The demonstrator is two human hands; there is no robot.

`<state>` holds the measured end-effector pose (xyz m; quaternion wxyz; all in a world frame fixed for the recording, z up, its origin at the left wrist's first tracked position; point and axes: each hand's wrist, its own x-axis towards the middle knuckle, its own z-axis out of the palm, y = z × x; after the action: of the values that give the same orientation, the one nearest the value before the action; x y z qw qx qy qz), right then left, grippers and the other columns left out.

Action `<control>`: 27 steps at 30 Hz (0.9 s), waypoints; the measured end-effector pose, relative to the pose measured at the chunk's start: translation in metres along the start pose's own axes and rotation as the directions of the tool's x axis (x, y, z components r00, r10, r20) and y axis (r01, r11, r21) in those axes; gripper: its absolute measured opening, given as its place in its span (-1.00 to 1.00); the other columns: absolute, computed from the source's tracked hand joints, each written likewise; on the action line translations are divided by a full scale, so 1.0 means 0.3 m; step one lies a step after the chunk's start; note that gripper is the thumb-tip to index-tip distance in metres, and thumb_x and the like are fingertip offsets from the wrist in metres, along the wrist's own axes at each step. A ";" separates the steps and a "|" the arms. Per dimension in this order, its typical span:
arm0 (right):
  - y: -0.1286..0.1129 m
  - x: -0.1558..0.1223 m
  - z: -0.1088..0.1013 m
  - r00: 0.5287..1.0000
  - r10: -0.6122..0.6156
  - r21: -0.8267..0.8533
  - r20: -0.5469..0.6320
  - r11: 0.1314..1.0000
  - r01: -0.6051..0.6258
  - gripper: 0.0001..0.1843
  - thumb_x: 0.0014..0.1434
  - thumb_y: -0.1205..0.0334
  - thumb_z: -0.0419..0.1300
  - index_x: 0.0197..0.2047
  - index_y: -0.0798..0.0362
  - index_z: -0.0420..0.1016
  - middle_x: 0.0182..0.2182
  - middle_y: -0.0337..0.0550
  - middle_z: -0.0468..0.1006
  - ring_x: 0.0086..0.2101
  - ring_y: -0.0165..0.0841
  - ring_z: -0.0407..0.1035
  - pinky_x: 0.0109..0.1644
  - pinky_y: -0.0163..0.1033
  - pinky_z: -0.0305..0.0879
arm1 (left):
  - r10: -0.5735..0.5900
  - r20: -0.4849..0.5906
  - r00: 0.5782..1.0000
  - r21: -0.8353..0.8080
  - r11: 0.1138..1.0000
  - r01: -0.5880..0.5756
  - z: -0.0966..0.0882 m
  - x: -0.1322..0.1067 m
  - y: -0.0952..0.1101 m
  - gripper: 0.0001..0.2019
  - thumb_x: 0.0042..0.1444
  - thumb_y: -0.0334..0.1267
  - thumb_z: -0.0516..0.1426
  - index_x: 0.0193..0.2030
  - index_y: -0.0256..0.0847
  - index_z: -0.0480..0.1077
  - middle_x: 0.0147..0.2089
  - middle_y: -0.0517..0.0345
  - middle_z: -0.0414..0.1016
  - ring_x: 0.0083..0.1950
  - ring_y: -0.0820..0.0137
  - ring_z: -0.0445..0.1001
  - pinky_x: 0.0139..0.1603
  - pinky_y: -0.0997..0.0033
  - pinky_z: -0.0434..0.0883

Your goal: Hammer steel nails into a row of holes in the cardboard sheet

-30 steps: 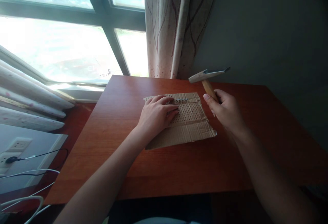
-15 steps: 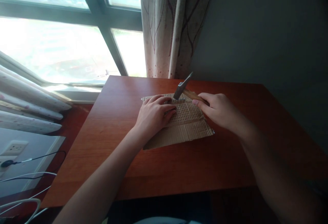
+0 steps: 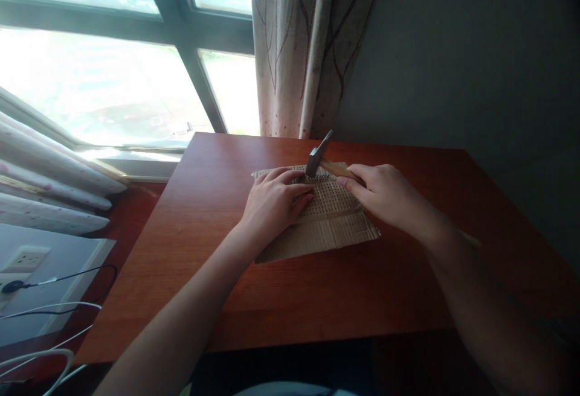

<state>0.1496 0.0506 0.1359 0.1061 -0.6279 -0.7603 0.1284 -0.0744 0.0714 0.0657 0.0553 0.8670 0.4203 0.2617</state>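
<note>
A hammer [image 3: 314,160] with a metal head and a wooden handle is in my right hand [image 3: 380,188], whose fingers wrap round the handle. Its head is low over the far part of a woven, perforated sheet [image 3: 333,198] on a piece of brown cardboard [image 3: 321,236]. My left hand [image 3: 274,200] lies on the left side of the sheet, fingers stretched out and slightly apart, their tips close to the hammer head. Whether anything small is under those fingertips is hidden. A row of small dark marks runs across the sheet beside the hammer head.
All this lies on a reddish-brown wooden table [image 3: 190,227]. A thin yellowish stick [image 3: 471,239] shows behind my right forearm. A window and curtain [image 3: 290,52] stand beyond the far edge. Left of the table are a wall socket [image 3: 29,259] and cables [image 3: 49,306].
The hammer head has tipped down a little and shifted slightly left with my right hand. My left hand has stayed on the sheet. The yellowish stick has come into sight behind my right forearm.
</note>
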 end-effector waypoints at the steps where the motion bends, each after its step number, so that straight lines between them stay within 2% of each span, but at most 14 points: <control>1: 0.002 0.000 -0.001 1.000 0.006 0.004 0.004 1.000 -0.006 -0.66 0.36 0.00 0.04 -0.39 0.00 0.37 -0.46 -0.18 0.52 -0.44 -0.33 0.35 -0.36 -0.20 -0.04 | 0.001 0.001 1.000 0.002 1.000 -0.001 0.000 0.000 0.000 -0.78 0.33 -0.10 0.13 -0.05 0.07 0.62 0.19 0.23 0.55 0.22 0.13 0.44 0.20 0.01 0.34; 7: 0.017 -0.002 -0.002 1.000 -0.002 0.032 -0.012 0.999 0.002 -0.65 0.36 0.01 0.04 -0.40 0.00 0.36 -0.50 -0.18 0.49 -0.48 -0.35 0.29 -0.37 -0.20 -0.03 | -0.001 -0.002 1.000 0.007 1.000 0.001 -0.001 0.001 0.001 -0.77 0.34 -0.09 0.12 -0.06 0.07 0.62 0.18 0.22 0.55 0.21 0.13 0.45 0.19 0.00 0.34; 19: 0.015 -0.003 0.000 0.999 -0.022 0.010 -0.048 1.000 0.022 -0.67 0.36 0.01 0.05 -0.38 -0.01 0.39 -0.51 -0.19 0.49 -0.49 -0.35 0.29 -0.38 -0.19 -0.05 | 0.003 0.000 1.000 0.002 1.000 -0.003 0.000 -0.001 0.003 -0.78 0.33 -0.10 0.13 -0.05 0.08 0.62 0.18 0.19 0.55 0.21 0.13 0.44 0.20 0.00 0.34; 27: 0.019 -0.007 0.018 0.999 -0.040 0.009 -0.035 0.999 0.040 -0.68 0.37 0.03 0.05 -0.37 0.00 0.37 -0.45 -0.17 0.54 -0.44 -0.33 0.36 -0.37 -0.20 -0.03 | 0.005 -0.002 1.000 0.006 1.000 -0.005 -0.001 -0.001 0.001 -0.78 0.34 -0.10 0.13 -0.04 0.07 0.61 0.19 0.23 0.55 0.21 0.13 0.44 0.19 0.01 0.34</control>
<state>0.1535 0.0493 0.1289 0.1249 -0.6141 -0.7701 0.1190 -0.0745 0.0710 0.0658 0.0517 0.8680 0.4190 0.2615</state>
